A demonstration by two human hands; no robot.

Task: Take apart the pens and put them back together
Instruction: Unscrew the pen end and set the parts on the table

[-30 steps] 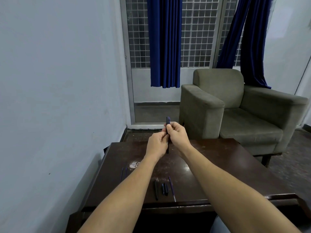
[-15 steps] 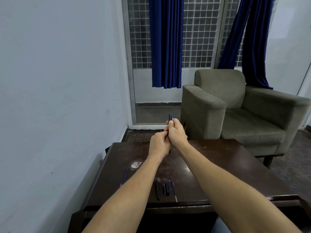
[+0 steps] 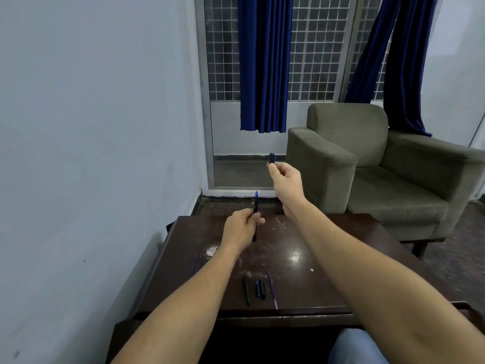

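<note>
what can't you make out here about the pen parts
Head view, pen barrel: its middle is hidden inside the left hand.
Head view, pen cap: its lower end is covered by fingers of the right hand.
Head view, dark pieces near the front edge of the table: too small to tell which pen parts they are.

A single head-worn wide-angle view faces forward and down, close over the fingers. A dark glossy wooden table lies beneath them, an olive fabric armchair beyond.
</note>
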